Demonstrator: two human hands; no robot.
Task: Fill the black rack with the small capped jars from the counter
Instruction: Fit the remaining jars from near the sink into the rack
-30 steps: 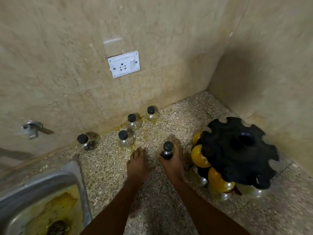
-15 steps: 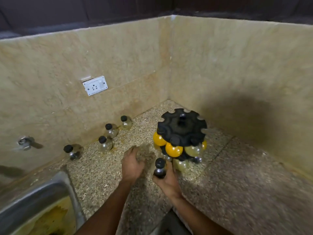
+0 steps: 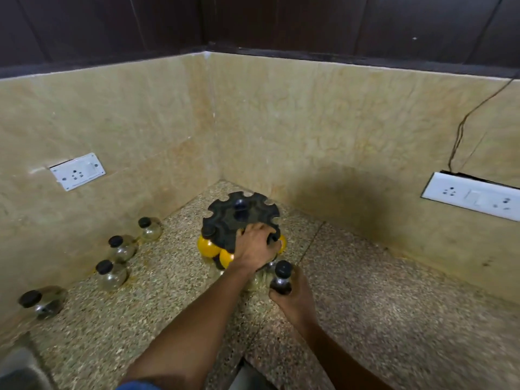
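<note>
A round black rack [image 3: 235,218] with notched slots stands in the counter's corner, with yellow-filled jars [image 3: 208,246] and clear ones hanging under its rim. My left hand [image 3: 254,246] grips the rack's near edge. My right hand [image 3: 294,298] holds a small dark jar with a black cap [image 3: 281,277] upright, just in front of the rack. Several clear capped jars stand along the left wall: one [image 3: 150,228] farthest back, another [image 3: 121,247], a third [image 3: 109,274], and a tilted one [image 3: 42,301] nearest the sink.
The speckled stone counter [image 3: 380,319] meets marble walls on two sides. A white socket plate [image 3: 77,171] is on the left wall, another [image 3: 475,197] with a hanging wire on the right wall. A steel sink edge [image 3: 17,367] shows at bottom left.
My left hand left the counter and went right onto the rack's near edge. My right hand carried the jar closer to the rack. The view lifted and swung right.
</note>
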